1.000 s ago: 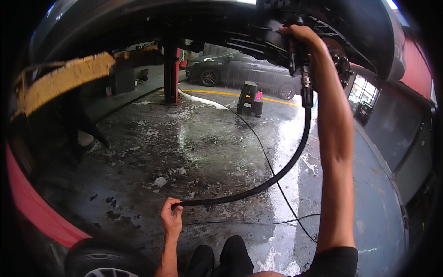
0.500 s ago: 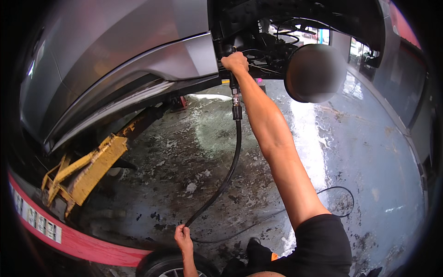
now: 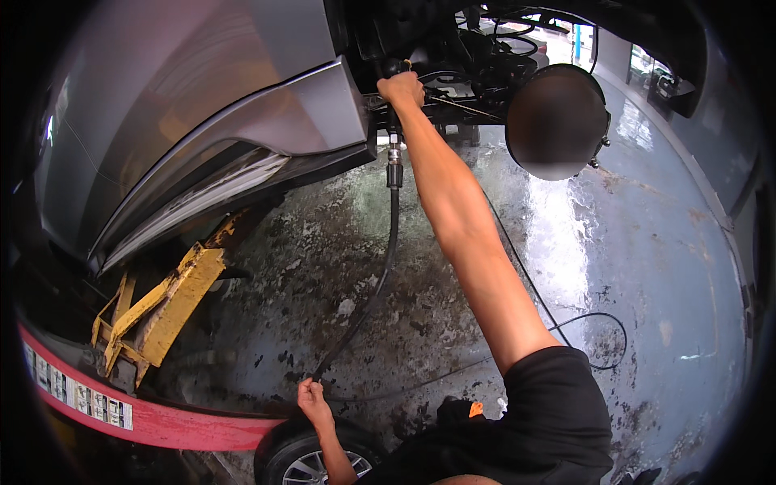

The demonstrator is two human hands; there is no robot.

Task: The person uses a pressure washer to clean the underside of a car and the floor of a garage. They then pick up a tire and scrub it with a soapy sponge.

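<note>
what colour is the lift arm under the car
Yellow, scuffed and grimy; the lift arm shows in the head view, left of the black hose.

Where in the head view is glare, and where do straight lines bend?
Head view: glare lies on the wet floor at right; the grey car body and red bar curve toward the rim; the black hose and right hand look sharp.

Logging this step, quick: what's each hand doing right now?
Left hand: closed around the black hose, low near the floor.
Right hand: closed on the spray gun handle, raised under the car.
</note>
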